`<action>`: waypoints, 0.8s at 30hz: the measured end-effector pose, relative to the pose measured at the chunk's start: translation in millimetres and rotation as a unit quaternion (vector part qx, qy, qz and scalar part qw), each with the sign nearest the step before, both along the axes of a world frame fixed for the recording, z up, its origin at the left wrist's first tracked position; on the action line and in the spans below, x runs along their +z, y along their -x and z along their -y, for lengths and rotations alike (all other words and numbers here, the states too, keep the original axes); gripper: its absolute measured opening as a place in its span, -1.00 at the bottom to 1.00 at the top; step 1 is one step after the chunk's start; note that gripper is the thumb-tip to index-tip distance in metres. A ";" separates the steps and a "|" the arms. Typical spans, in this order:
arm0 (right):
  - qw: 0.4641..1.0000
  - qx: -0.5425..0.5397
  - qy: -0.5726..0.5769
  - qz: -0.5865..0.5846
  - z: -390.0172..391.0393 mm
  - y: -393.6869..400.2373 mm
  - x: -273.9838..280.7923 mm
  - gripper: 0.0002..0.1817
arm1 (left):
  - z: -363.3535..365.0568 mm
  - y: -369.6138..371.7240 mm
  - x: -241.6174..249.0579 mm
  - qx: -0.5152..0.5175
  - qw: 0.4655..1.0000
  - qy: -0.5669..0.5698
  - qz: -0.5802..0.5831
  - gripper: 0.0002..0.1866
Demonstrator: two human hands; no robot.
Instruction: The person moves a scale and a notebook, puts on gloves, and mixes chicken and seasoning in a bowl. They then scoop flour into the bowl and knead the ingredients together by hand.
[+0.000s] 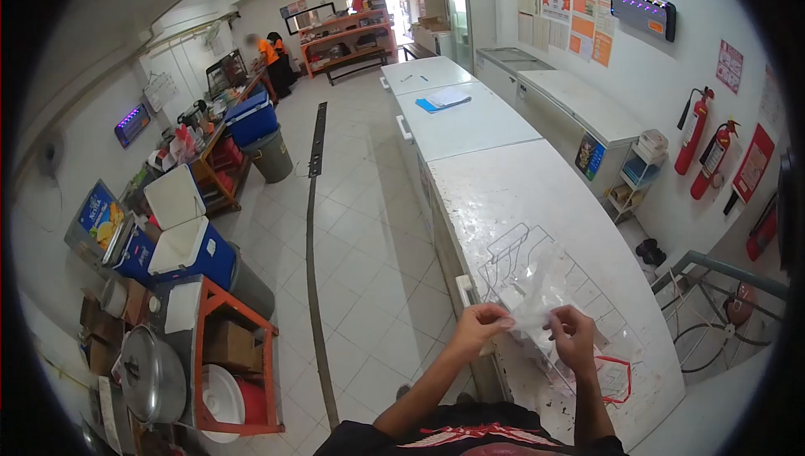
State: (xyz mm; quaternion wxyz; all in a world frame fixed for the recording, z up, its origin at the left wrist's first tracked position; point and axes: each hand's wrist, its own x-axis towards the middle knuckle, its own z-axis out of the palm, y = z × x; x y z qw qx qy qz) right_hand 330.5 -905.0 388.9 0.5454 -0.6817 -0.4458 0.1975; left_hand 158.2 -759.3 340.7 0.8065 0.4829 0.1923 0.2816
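A clear plastic bag (543, 295) is stretched between my two hands over a white chest freezer lid (511, 179). My left hand (480, 328) pinches its left edge, close to the near side of the lid. On the right, my right hand (574, 334) grips the other edge with thumb and curled fingers. Under the bag lies a wire rack (506, 253), partly hidden by the bag and my hands. A red-coated wire piece (619, 378) shows just right of my right wrist.
More white freezers (436, 74) run ahead, with papers on a blue folder (444, 99). Fire extinguishers (694, 130) hang at right above a wheeled metal frame (723, 326). To the left are an open blue cooler (194, 250), an orange table (239, 309) and a large pot (153, 372). Two people (272, 62) stand far back.
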 end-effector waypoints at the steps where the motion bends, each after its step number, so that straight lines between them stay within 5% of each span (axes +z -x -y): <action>1: 0.999 -0.021 0.020 -0.030 -0.2 0.2 2.8 -0.82 | 0.0 -0.2 1.2 0.027 1.000 0.010 -0.004 -0.82; 2: 0.997 -0.043 0.039 -0.060 -0.7 1.0 6.1 -0.82 | 3.1 -2.0 3.3 0.060 0.998 -0.004 -0.014 -0.83; 7: 0.974 -0.145 -0.078 0.155 6.9 36.4 52.0 -0.84 | 37.2 -29.0 3.6 0.218 0.969 -0.109 0.034 -0.87; 9: 0.983 -0.051 0.001 0.179 26.7 38.6 42.5 -0.86 | 52.4 -31.4 8.0 0.202 0.963 -0.178 -0.006 -0.86; 10: 0.995 -0.052 0.038 0.070 25.0 48.5 39.6 -0.86 | 60.4 -30.4 13.6 0.191 0.958 -0.212 -0.025 -0.85; 14: 0.995 -0.043 0.072 -0.057 26.4 33.6 7.6 -0.80 | 75.1 -24.7 32.1 0.188 0.912 -0.363 -0.030 -0.86; 17: 0.990 -0.067 0.113 -0.053 37.2 9.5 -50.8 -0.81 | 78.7 -20.8 23.3 0.142 0.873 -0.467 0.011 -0.87; 20: 0.928 -0.116 -0.077 -0.345 21.4 19.1 -34.8 -0.76 | 83.1 -23.5 6.9 0.097 0.862 -0.495 0.038 -0.87; 23: 0.871 -0.125 -0.286 -0.379 -2.0 31.8 -39.8 -0.70 | 83.8 -27.4 -0.9 0.083 0.860 -0.501 0.040 -0.87; 24: 0.890 -0.043 -0.263 -0.370 -3.1 31.4 -42.1 -0.67 | 84.1 -28.8 -2.3 0.086 0.861 -0.500 0.039 -0.87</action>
